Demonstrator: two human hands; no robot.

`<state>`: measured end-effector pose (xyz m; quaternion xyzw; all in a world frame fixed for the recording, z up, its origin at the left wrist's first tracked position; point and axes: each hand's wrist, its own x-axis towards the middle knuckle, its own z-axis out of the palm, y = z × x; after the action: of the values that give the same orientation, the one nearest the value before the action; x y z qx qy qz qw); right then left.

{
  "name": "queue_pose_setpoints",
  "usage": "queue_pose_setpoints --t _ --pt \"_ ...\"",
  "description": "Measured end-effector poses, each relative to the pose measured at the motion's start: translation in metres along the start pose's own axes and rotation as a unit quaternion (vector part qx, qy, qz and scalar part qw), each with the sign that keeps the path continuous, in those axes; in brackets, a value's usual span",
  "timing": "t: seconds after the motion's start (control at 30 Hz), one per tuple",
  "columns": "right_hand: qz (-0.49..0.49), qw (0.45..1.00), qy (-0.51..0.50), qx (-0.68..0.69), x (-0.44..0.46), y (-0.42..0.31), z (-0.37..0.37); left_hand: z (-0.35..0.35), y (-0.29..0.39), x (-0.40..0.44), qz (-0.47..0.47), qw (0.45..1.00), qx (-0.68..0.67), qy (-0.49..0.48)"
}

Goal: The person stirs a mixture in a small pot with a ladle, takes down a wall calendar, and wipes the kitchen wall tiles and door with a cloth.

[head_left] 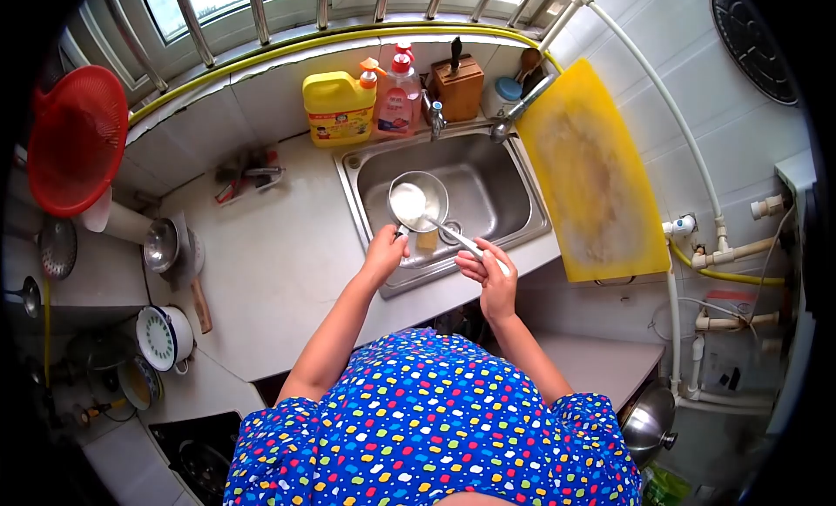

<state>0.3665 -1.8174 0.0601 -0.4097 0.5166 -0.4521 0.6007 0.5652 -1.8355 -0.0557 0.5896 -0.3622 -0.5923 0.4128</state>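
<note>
While a small pan (438,192) with white contents (407,199) is mid-frame over the sink (492,192), the left hand (384,252) has its fingers closed around the handle (402,232). The right hand (494,279) pinches a pale utensil (461,241) between its fingers, slanting into the pan. At top centre a yellow jug (338,114) and a pink bottle (399,98) stand, with a yellow board (601,175) at right

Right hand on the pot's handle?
No, the left hand holds the pot by its handle; the right hand holds a long pale utensil.
</note>
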Motion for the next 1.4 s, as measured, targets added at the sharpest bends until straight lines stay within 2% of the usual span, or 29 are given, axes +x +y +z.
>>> queue_pose_setpoints --t 0.13,0.23,0.27,0.33,0.37,0.43,0.47,0.53,0.57,0.6,0.67,0.7,0.73,0.77,0.8,0.83,0.97,1.03,1.07,1.13,1.2,1.27,1.3,1.37,1.4 --pt "-0.054 0.997 -0.021 -0.05 -0.008 -0.018 -0.002 -0.003 -0.002 0.005 -0.001 1.0 -0.004 0.005" --pt "-0.149 0.981 -0.046 -0.113 -0.011 -0.029 -0.005 -0.001 -0.003 0.004 0.003 1.0 -0.01 0.002" --pt "-0.15 0.981 -0.046 -0.113 -0.01 -0.03 -0.006 -0.001 -0.003 0.004 0.001 1.0 0.0 0.001" --pt "-0.317 0.905 -0.093 -0.268 -0.006 -0.032 -0.01 -0.002 0.0 0.002 0.001 1.0 0.009 0.0" --pt "-0.318 0.905 -0.093 -0.268 -0.003 -0.034 -0.012 -0.001 0.002 -0.001 -0.002 1.0 0.008 0.003" --pt "-0.435 0.78 -0.139 -0.428 0.004 -0.038 -0.017 0.002 0.002 -0.003 -0.005 1.0 0.01 0.004" --pt "-0.435 0.78 -0.137 -0.429 0.007 -0.035 -0.02 0.002 0.0 -0.003 0.003 1.0 0.008 0.008" --pt "-0.42 0.712 -0.179 -0.534 0.014 -0.024 -0.026 0.003 -0.002 -0.002 0.012 1.0 0.005 0.012" --pt "-0.421 0.7 -0.172 -0.551 0.016 -0.019 -0.027 0.004 -0.003 -0.002 0.016 1.0 0.013 0.016" --pt "-0.421 0.699 -0.172 -0.552 0.016 -0.015 -0.027 0.005 -0.002 -0.002 0.02 0.999 0.02 0.021" --pt "-0.308 0.828 -0.123 -0.452 0.011 -0.005 -0.028 0.011 0.001 -0.003 0.021 0.999 0.019 0.032" --pt "-0.175 0.94 -0.097 -0.275 0.008 0.0 -0.022 0.012 0.0 -0.005 0.021 0.999 0.018 0.039" --pt "-0.173 0.94 -0.098 -0.276 0.008 -0.001 -0.021 0.012 -0.002 -0.005 0.019 0.999 0.017 0.039" --pt "-0.069 0.981 -0.056 -0.175 0.009 -0.006 -0.021 0.012 -0.004 -0.003 0.018 0.999 0.029 0.032" --pt "0.035 0.997 -0.012 -0.067 0.008 -0.013 -0.019 0.014 -0.003 -0.003 0.017 0.999 0.042 0.024" --pt "0.045 0.998 -0.013 -0.041 0.009 -0.01 -0.023 0.016 -0.004 -0.004 0.018 0.999 0.042 0.023" --pt "0.028 0.999 -0.019 -0.021 -0.005 -0.013 -0.021 0.017 -0.001 -0.01 0.012 0.999 0.02 0.025" --pt "-0.034 0.997 -0.036 -0.061 -0.013 -0.021 -0.016 0.016 0.001 -0.013 0.01 1.0 0.006 0.019" --pt "-0.034 0.997 -0.036 -0.06 -0.016 -0.026 -0.015 0.016 0.002 -0.014 0.009 1.0 -0.003 0.014" --pt "-0.119 0.984 -0.061 -0.116 -0.022 -0.036 -0.016 0.018 0.001 -0.016 0.007 1.0 -0.008 0.01" --pt "-0.139 0.98 -0.061 -0.127 -0.025 -0.04 -0.018 0.018 -0.001 -0.017 0.01 1.0 -0.015 0.012" --pt "-0.235 0.947 -0.09 -0.198 -0.026 -0.042 -0.021 0.016 0.0 -0.018 0.008 1.0 -0.017 0.012" --pt "-0.236 0.947 -0.091 -0.197 -0.024 -0.043 -0.023 0.014 0.003 -0.02 0.006 1.0 -0.02 0.014" --pt "-0.405 0.824 -0.128 -0.374 -0.019 -0.046 -0.029 0.013 0.01 -0.024 0.003 1.0 -0.025 0.003" --pt "-0.406 0.824 -0.127 -0.374 -0.019 -0.044 -0.029 0.012 0.012 -0.025 0.002 1.0 -0.03 -0.008"
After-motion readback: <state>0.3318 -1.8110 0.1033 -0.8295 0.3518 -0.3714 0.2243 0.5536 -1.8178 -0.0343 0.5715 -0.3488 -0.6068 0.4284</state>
